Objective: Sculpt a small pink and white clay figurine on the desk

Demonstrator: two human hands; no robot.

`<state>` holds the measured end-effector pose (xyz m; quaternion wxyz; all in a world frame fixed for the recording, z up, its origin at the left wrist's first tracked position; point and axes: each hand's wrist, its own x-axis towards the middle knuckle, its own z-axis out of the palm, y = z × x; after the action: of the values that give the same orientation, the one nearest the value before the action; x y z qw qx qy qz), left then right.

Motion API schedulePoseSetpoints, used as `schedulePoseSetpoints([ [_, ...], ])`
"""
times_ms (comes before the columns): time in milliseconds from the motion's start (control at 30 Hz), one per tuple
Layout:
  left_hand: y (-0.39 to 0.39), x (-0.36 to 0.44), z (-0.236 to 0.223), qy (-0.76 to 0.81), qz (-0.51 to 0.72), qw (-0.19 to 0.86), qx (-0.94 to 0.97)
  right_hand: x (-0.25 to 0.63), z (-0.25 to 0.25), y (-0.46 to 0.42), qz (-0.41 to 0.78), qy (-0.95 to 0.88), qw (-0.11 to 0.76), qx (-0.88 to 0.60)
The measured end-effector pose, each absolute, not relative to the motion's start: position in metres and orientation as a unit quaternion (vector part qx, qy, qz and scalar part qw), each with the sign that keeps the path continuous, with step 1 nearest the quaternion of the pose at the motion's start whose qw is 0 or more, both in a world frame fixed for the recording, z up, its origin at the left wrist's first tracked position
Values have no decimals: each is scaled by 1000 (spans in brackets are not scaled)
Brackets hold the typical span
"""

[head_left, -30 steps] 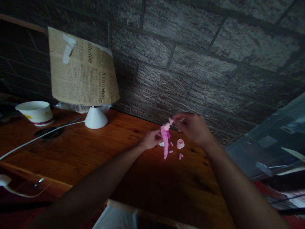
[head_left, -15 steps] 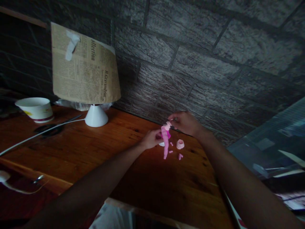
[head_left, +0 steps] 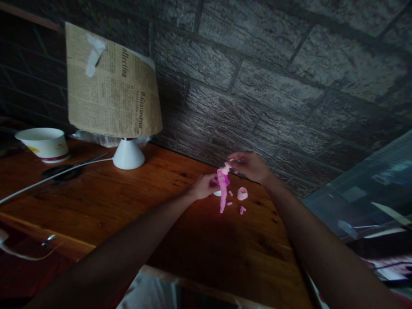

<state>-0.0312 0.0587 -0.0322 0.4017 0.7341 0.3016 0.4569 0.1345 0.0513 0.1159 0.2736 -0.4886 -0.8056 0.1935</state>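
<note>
My left hand point(head_left: 203, 187) is closed around a pink strip point(head_left: 222, 192) that stands up from the wooden table point(head_left: 128, 210) and hangs down to it. My right hand point(head_left: 249, 165) pinches the top end of that strip, fingers pressed together. A small pink roll point(head_left: 242, 194) lies on the table just right of the strip. A few tiny pink scraps point(head_left: 242, 210) are scattered beside it.
A lamp with a newspaper-print shade point(head_left: 111, 92) and white base point(head_left: 128, 155) stands at the back left by the brick wall point(head_left: 273, 77). A white paper bowl point(head_left: 43, 143) sits at the far left. A white cable point(head_left: 54, 179) crosses the table. A glass surface point(head_left: 363, 193) is at right.
My right hand has come down and left from above the small roll to the top of the pink strip. The left hand has stayed put.
</note>
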Motion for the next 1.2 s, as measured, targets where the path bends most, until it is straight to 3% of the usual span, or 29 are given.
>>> schedulePoseSetpoints([
  [1200, 58, -30, -33, 307, 461, 403, 728, 130, 106, 47, 207, -810, 279, -473],
])
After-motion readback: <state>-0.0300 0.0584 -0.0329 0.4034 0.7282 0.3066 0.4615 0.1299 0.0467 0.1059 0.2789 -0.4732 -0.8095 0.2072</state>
